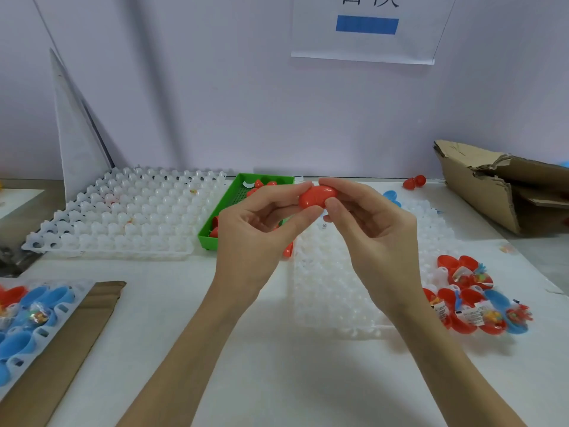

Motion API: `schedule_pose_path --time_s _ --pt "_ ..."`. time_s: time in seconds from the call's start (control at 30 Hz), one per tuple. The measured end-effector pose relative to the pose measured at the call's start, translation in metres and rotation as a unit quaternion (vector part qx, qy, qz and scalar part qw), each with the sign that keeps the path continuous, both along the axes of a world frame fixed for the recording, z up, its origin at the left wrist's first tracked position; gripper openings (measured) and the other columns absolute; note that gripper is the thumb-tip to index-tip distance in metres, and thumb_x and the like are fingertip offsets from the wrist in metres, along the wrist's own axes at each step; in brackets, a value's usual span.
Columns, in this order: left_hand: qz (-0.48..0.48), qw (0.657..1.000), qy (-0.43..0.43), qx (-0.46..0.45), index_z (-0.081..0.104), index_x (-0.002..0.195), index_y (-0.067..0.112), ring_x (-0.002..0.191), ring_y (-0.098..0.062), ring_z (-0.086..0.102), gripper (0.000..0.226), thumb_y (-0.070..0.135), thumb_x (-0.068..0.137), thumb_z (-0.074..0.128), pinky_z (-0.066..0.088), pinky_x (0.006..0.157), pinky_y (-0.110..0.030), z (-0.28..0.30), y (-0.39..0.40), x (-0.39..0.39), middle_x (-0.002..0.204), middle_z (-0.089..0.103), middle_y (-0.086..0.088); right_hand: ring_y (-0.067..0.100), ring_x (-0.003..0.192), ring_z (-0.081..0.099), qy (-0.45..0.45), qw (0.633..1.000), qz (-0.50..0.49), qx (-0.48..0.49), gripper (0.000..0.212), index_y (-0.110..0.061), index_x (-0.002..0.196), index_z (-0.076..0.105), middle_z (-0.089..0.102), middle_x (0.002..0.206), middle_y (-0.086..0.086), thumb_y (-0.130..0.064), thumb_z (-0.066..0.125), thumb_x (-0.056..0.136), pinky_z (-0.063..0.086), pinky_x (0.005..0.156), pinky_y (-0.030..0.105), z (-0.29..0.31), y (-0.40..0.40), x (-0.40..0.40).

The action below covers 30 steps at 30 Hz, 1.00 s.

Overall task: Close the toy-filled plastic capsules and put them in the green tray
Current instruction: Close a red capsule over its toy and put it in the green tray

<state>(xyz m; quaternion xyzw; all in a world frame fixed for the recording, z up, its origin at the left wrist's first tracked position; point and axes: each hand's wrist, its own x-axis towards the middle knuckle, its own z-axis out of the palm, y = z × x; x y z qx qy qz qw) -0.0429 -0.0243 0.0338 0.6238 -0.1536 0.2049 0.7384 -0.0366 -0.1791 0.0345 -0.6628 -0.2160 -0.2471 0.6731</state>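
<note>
A red plastic capsule [317, 196] is held up over the table between both hands. My left hand [258, 223] pinches its left end with thumb and fingers. My right hand [369, 223] pinches its right end the same way. Behind the hands lies the green tray [220, 215] with a few red capsules in it, partly hidden by my left hand. At the right, several open red and blue capsules with toys [474, 303] sit on a white holder tray [332, 288].
A large white holder tray [129, 217] lies at the left. Blue and red capsule halves [30, 315] sit in another holder on cardboard at the lower left. A torn cardboard box [505, 186] stands at the right, with a red capsule [414, 181] beside it.
</note>
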Motion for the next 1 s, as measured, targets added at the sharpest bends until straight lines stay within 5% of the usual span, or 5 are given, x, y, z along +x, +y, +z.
schedule_pose_path --time_s 0.23,0.47,0.7,1.0 --pt "0.027 0.999 -0.035 -0.005 0.081 0.105 0.017 0.092 -0.016 0.079 0.032 0.013 0.074 0.087 0.059 0.086 -0.020 0.000 -0.002 -0.003 0.098 0.081 0.002 0.016 0.106 0.072 -0.044 0.999 0.009 -0.025 0.028 -0.008 0.122 0.069 0.076 0.110 -0.001 -0.003 0.066 0.095 0.056 0.091 0.022 0.004 -0.002 -0.003" --pt "0.049 0.998 -0.001 -0.029 0.081 0.101 0.016 0.090 -0.013 0.079 0.019 0.012 0.083 0.086 0.059 0.083 -0.018 -0.003 -0.013 -0.006 0.092 0.082 0.005 0.006 0.111 0.061 -0.147 0.963 -0.121 -0.192 0.040 0.001 0.136 0.059 0.066 0.120 0.004 0.009 0.058 0.097 0.051 0.095 0.019 -0.009 0.002 0.001" --pt "0.037 0.996 0.062 -0.043 0.083 0.100 0.013 0.093 -0.019 0.079 0.017 0.017 0.083 0.087 0.061 0.079 -0.028 -0.007 -0.019 -0.007 0.092 0.082 -0.002 0.010 0.083 0.053 -0.152 0.928 -0.232 -0.250 0.039 0.003 0.122 0.066 0.066 0.104 0.009 -0.003 0.079 0.085 0.041 0.082 0.006 -0.017 0.012 0.000" --pt "0.091 0.994 0.056 -0.009 0.083 0.099 0.017 0.079 -0.010 0.076 0.018 0.021 0.082 0.088 0.058 0.071 -0.018 -0.009 -0.027 -0.011 0.082 0.080 0.005 0.019 0.085 0.058 -0.190 0.915 -0.255 -0.247 0.028 0.004 0.117 0.070 0.069 0.098 0.009 0.000 0.073 0.089 0.049 0.078 0.021 -0.021 0.010 0.004"
